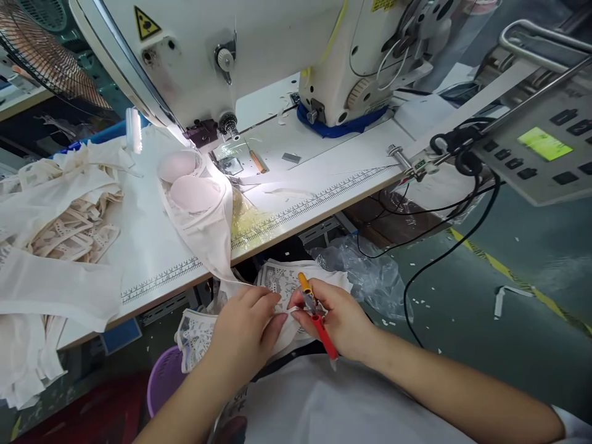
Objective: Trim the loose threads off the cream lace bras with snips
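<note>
A pale bra [201, 231] with padded cups lies under the sewing machine's needle area, and its long band hangs over the table edge towards me. My left hand [250, 324] is closed on the white edge of this fabric, thumb and fingers pinched together. Close beside it, my right hand [345, 317] pinches the same edge. Tucked in the right hand is a small tool with an orange end, metal middle and red handle, apparently thread snips [325, 336]. White lace fabric [282, 277] hangs below and behind both hands.
The white sewing machine [272, 37] stands across the table [324, 179], which has a ruler strip along its front edge. Pale garment pieces [60, 228] are heaped at left. An orange-handled tool [256, 161] lies behind the bra. A control panel [541, 142] juts in at right; a purple basket [161, 376] sits below.
</note>
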The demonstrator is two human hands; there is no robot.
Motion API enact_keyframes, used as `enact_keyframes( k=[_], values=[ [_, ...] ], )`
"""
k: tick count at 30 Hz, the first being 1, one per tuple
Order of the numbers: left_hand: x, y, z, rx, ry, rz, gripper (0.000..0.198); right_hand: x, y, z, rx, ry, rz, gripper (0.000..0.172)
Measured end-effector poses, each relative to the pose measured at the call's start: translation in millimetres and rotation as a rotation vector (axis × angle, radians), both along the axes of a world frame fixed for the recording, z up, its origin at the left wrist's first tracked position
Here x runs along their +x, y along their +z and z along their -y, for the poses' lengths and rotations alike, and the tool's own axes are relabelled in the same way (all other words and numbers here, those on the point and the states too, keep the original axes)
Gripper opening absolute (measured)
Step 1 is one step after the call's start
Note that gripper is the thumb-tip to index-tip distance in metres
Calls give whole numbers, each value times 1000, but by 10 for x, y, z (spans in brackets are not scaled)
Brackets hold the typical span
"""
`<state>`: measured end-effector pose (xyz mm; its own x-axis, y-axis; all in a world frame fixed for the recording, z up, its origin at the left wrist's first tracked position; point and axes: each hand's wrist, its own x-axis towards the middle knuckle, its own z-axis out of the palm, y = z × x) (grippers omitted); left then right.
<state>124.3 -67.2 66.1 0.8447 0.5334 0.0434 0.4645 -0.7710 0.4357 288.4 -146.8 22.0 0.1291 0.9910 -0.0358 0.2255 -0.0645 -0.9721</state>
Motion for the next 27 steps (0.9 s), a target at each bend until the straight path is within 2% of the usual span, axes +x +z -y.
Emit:
enact_keyframes(
  k=[5, 8, 11, 16, 20, 23, 27],
  values=[
    [96, -127, -56, -372, 64, 62, 22, 33, -1, -21, -11, -6, -19, 12],
    [81, -112, -61, -535, 141, 97, 21, 29, -19, -44, -49, -14, -123, 13],
    [95, -86, -56, -622, 200, 88, 19, 12, -22, -71, -60, 12, -141, 13],
    [130, -91, -26, -610, 194, 239, 17, 121, 24, -115, -35, 90, -57, 21],
    [65, -109, 21, -527, 218, 369, 16, 360, 49, -146, 61, 272, 214, 39],
    [-10, -119, 50, -461, 231, 440, 16, 482, 29, -144, 3, 407, 444, 47],
    [-58, -117, 65, -416, 249, 511, 17, 489, -16, -112, -59, 507, 555, 46]
  ],
)
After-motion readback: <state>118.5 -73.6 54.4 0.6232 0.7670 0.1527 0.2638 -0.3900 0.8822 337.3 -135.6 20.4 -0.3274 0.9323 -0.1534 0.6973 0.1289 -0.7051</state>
